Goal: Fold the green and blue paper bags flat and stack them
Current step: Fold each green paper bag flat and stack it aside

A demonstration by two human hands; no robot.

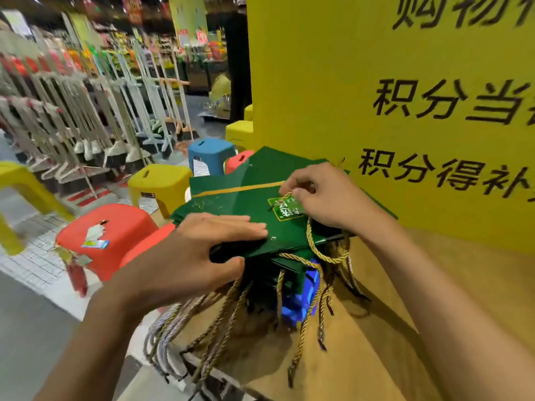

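Risk first: the pile sits at the corner of the desk (405, 314), with handle cords trailing over the edge. The top green bag (249, 209) lies flat on the pile of green bags (292, 264). A blue bag (301, 299) peeks out underneath on the near side.

My left grip (208, 247) clamps the top bag's near edge, fingers flat above and thumb tucked below. My right grip (324, 195) pinches the gold cord (311, 241) up by the printed label.

- If I tug that cord sideways, I judge the bag will skate askew on the paper beneath.
- If the left lets go too soon, the pile may slide off toward the red stool (115, 227).
- A cord trapped under a panel would leave a bump, not a flat fold.

Heading: the bag's mouth and cords point at me and slightly right. The closed bottom points away, toward the stools. The long axis seems to run near-right to far-left, with the gold stripe crossing it. The outline is uncertain because my hands cover part of it.
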